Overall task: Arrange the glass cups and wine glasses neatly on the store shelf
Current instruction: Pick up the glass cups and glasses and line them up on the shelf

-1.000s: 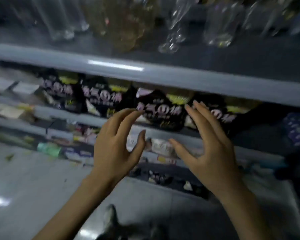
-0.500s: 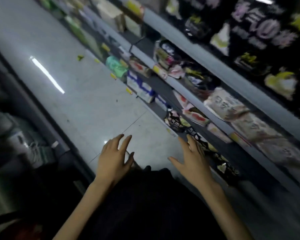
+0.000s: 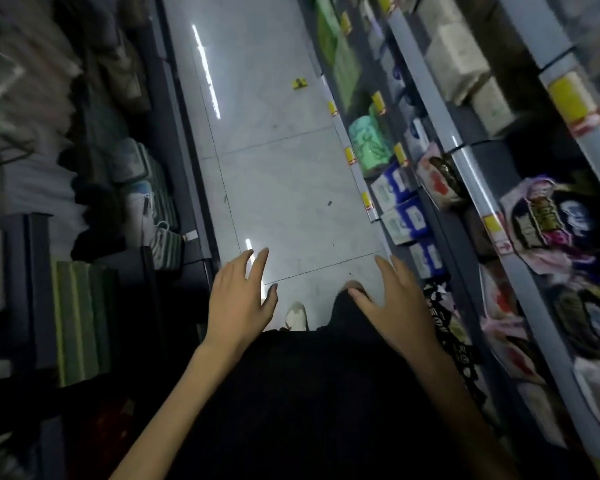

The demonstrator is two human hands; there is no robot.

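View tilts from glassware shelf down to aisle floor (image 3: 284, 161), left hand (image 3: 238, 299) and right hand (image 3: 395, 303) drop from shelf height to above floor, white shoe (image 3: 297, 315) enters frame on floor.

Open tiled aisle (image 3: 284, 168) ahead; stocked shelves (image 3: 465, 161) crowd both sides.

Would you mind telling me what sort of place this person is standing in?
Most likely a shop aisle: grey metal shelving edged with yellow price tags, wrapped goods such as a mint-green pack, and a pale tiled floor between racks.
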